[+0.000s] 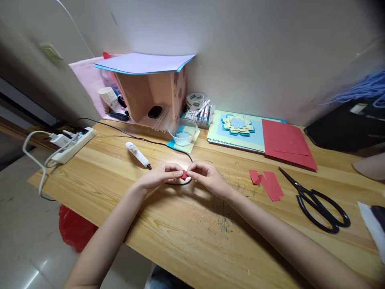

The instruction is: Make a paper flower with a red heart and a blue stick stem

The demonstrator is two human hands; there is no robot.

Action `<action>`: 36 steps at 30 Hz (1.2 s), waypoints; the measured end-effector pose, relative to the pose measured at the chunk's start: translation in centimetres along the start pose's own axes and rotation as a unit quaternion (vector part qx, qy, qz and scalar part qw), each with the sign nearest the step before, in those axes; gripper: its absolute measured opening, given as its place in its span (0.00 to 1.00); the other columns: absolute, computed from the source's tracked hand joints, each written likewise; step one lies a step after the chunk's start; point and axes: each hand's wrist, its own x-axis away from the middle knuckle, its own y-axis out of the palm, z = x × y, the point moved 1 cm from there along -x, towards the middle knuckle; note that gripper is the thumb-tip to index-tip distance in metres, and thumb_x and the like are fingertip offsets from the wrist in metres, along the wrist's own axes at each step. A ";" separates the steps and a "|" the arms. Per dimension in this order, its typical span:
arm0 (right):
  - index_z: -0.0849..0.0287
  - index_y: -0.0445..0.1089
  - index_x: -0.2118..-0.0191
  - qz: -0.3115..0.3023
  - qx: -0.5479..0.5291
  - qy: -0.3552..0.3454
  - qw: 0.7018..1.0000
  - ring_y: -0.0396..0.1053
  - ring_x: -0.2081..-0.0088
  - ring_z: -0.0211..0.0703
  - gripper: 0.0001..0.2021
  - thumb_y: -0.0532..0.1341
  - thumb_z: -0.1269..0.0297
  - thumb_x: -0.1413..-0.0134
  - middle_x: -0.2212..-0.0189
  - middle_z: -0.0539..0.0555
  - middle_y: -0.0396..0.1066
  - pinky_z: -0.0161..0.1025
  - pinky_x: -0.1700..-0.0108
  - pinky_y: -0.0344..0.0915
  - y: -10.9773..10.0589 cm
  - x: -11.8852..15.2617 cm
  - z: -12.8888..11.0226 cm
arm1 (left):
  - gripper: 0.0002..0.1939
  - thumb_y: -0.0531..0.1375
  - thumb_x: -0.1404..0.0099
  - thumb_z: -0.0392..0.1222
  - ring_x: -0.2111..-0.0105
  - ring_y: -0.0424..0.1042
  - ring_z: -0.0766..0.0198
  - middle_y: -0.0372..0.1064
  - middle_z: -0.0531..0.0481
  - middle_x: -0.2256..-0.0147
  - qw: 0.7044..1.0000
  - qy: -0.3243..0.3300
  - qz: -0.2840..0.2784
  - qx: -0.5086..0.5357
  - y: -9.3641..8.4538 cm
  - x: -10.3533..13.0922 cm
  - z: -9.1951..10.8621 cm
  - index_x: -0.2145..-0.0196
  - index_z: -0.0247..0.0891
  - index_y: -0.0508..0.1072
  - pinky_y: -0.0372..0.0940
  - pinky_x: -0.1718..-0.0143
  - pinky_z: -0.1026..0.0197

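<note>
A small piece of red paper point(184, 175) is pinched between my two hands above the middle of the wooden table point(180, 224). My left hand point(161, 176) grips its left side with thumb and fingers closed. On the other side my right hand point(207, 176) pinches its right edge. To the left lies a white glue gun point(137, 155) with a dark tip, and a black cord point(144, 139) curves beneath my hands. Red paper scraps point(271, 185) and a pair of black scissors point(315, 200) rest to the right of my right hand.
Behind stand a cardboard box point(136, 98), a clear plastic bowl point(183, 132) and several markers point(204, 113). Farther right are a layered paper flower point(237, 124) and red paper sheets point(287, 140). A power strip point(73, 146) sits at the left edge, a black bag point(345, 120) at the right.
</note>
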 end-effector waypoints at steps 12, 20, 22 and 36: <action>0.59 0.64 0.63 0.014 0.087 -0.022 0.996 0.63 0.70 0.38 0.12 0.57 0.56 0.49 0.69 0.52 0.67 0.36 0.68 0.61 9.5 -6.2 1.5 | 0.07 0.65 0.48 0.36 0.80 0.58 0.77 0.64 0.52 0.76 0.913 0.079 0.285 0.282 -6.4 8.7 -4.5 0.72 0.30 0.73 0.55 0.79 0.74; 0.63 0.62 0.55 0.054 0.351 -0.026 0.934 0.61 0.55 0.53 0.23 0.62 0.59 0.59 0.58 0.63 0.64 0.45 0.56 0.58 13.1 -12.3 4.6 | 0.08 0.53 0.36 0.30 0.81 0.61 0.77 0.63 0.52 0.77 0.762 0.229 0.345 0.497 -10.7 9.8 -4.4 0.69 0.31 0.71 0.61 0.79 0.74; 0.62 0.64 0.59 0.020 0.357 -0.028 0.934 0.64 0.59 0.51 0.15 0.59 0.62 0.54 0.62 0.61 0.67 0.42 0.59 0.58 13.7 -13.2 4.7 | 0.10 0.51 0.35 0.31 0.81 0.61 0.77 0.64 0.51 0.77 0.751 0.250 0.356 0.497 -11.0 9.7 -4.4 0.68 0.31 0.72 0.61 0.78 0.74; 0.62 0.65 0.75 -0.125 -0.155 0.120 0.973 0.52 0.81 0.32 0.15 0.57 0.52 0.54 0.80 0.49 0.61 0.32 0.79 0.48 10.3 -9.0 3.9 | 0.02 0.62 0.45 0.28 0.80 0.62 0.78 0.67 0.52 0.76 0.751 0.253 0.457 0.404 -11.4 8.3 -6.0 0.74 0.29 0.72 0.60 0.77 0.75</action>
